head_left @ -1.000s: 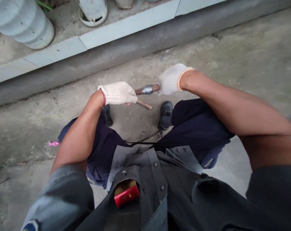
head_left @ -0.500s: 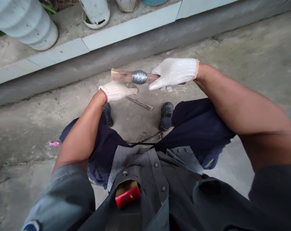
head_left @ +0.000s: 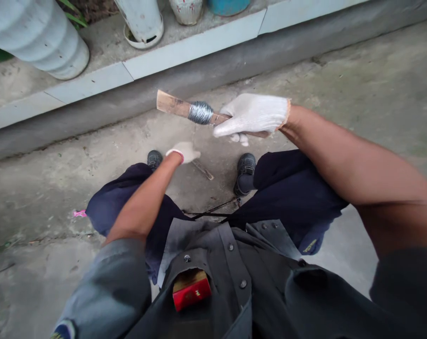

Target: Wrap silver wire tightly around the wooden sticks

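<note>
My right hand [head_left: 250,115], in a white knit glove, is closed around a flat piece of wood [head_left: 171,103]. A thick coil of silver wire [head_left: 200,113] is wound about the wood's middle, left of my fingers. Lower and to the left, my left hand [head_left: 185,152], gloved in white too, is down between my feet. It appears closed on the upper end of a thin wooden stick [head_left: 203,170], which slants down to the right; its fingers are small and blurred.
Beyond my feet runs a low tiled ledge [head_left: 195,44] bearing a ribbed white pot [head_left: 47,37], a white cylinder [head_left: 142,23], a patterned pot [head_left: 187,10] and a blue pot [head_left: 227,5]. A pink object [head_left: 79,213] lies on the concrete by my left knee.
My left hand has dropped away from the wire-wound wood, down toward the ground, and the thin stick has shifted down with it. The wood in my right hand has tilted, its left end higher.
</note>
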The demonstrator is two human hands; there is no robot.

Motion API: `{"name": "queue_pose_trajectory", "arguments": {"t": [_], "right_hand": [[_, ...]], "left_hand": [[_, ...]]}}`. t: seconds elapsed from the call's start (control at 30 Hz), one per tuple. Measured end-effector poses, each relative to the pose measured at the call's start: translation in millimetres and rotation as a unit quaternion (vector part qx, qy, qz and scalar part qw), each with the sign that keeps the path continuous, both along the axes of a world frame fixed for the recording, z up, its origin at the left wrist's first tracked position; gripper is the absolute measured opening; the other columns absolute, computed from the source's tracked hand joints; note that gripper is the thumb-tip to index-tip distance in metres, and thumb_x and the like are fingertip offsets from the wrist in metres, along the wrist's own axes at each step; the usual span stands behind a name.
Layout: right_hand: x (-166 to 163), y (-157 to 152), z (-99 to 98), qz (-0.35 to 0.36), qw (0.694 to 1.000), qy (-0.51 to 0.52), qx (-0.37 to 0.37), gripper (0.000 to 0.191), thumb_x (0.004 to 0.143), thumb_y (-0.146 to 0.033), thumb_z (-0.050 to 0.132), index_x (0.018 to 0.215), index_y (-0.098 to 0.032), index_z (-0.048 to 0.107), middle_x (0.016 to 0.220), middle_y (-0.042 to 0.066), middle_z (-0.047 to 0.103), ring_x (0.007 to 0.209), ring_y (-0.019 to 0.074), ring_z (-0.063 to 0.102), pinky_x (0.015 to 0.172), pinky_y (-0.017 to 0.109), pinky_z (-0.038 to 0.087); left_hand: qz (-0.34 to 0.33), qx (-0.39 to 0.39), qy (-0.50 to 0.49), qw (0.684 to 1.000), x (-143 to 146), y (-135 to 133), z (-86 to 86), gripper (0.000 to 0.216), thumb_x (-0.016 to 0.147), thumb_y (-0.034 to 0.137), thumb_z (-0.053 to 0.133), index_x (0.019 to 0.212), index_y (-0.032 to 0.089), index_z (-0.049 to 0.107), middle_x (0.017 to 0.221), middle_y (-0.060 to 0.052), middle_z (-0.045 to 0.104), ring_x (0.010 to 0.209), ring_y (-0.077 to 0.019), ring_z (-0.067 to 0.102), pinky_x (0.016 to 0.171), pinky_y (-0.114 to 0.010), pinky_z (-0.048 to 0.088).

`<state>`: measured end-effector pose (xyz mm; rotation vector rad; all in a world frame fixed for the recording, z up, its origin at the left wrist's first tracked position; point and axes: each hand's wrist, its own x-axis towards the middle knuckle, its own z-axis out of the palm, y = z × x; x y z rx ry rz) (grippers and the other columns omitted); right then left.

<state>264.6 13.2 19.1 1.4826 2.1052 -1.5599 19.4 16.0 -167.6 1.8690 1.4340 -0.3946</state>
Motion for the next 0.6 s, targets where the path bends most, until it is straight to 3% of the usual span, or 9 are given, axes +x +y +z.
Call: {"name": "queue_pose_trajectory", "arguments": {"t": [0.1,0.2,0.27,0.33,0.47,0.6], "right_hand": [[-8.5,-3.7,-2.2,0.008,1.0,-0.002,0.004,0.04,0.08,-0.06,0.07,0.079,-0.021,0.063,0.056,0.001,0.06,0.046,0.0128,0.055,0.039,0.023,0.036],[-14.6,-7.4,-3.8,0.017,1.0,0.007,0.005,0.038,0.08,-0.057,0.072,0.076,-0.021,0.064,0.057,0.002,0.061,0.048,0.0128,0.056,0.038,0.023,0.037],[-15.4,-9.7,-3.1,0.023,1.0,0.008,0.003,0.035,0.081,-0.054,0.072,0.074,-0.021,0.065,0.057,0.001,0.06,0.049,0.0128,0.057,0.04,0.023,0.038],[-13.3,-11.2,-0.8,0.028,1.0,0.002,0.005,0.032,0.081,-0.052,0.072,0.074,-0.021,0.066,0.056,-0.001,0.058,0.049,0.0124,0.058,0.041,0.023,0.039],[-7.0,-7.2,2.8,0.017,1.0,-0.009,-0.002,0.031,0.078,-0.052,0.073,0.082,-0.022,0.07,0.059,-0.002,0.06,0.052,0.0129,0.059,0.042,0.022,0.039],[-3.1,19.0,-15.0,-0.07,0.995,0.001,-0.078,0.032,0.081,-0.053,0.071,0.091,-0.023,0.07,0.063,-0.001,0.063,0.047,0.0115,0.057,0.039,0.022,0.039]], "left_hand": [[0.145,-0.09,0.069,0.983,10.4,-31.7,-62.6,0.065,0.084,0.054,0.063,0.13,0.008,0.067,0.142,-0.021,0.06,0.129,-0.0315,0.056,0.1,-0.033,0.043],[0.215,-0.113,0.088,0.966,22.7,-63.6,-111.5,0.069,0.091,0.057,0.054,0.137,0.006,0.063,0.143,-0.024,0.057,0.132,-0.0322,0.057,0.098,-0.033,0.046],[0.267,-0.125,0.093,0.951,29.2,-75.0,-134.9,0.076,0.092,0.062,0.048,0.137,0.002,0.062,0.14,-0.028,0.058,0.13,-0.035,0.059,0.096,-0.036,0.049],[0.313,-0.127,0.084,0.937,34.3,-75.9,-152.1,0.076,0.093,0.064,0.048,0.136,0.002,0.063,0.138,-0.029,0.059,0.129,-0.036,0.059,0.095,-0.037,0.05],[0.391,-0.125,0.051,0.911,39.7,-58.7,-176.4,0.055,0.092,0.054,0.061,0.123,0.009,0.071,0.13,-0.025,0.066,0.125,-0.0327,0.062,0.094,-0.034,0.051],[0.467,-0.123,0.042,0.874,25.1,-48.6,-192.2,0.04,0.094,0.043,0.066,0.124,0.016,0.065,0.126,-0.013,0.066,0.117,-0.0259,0.064,0.097,-0.041,0.053]]}}
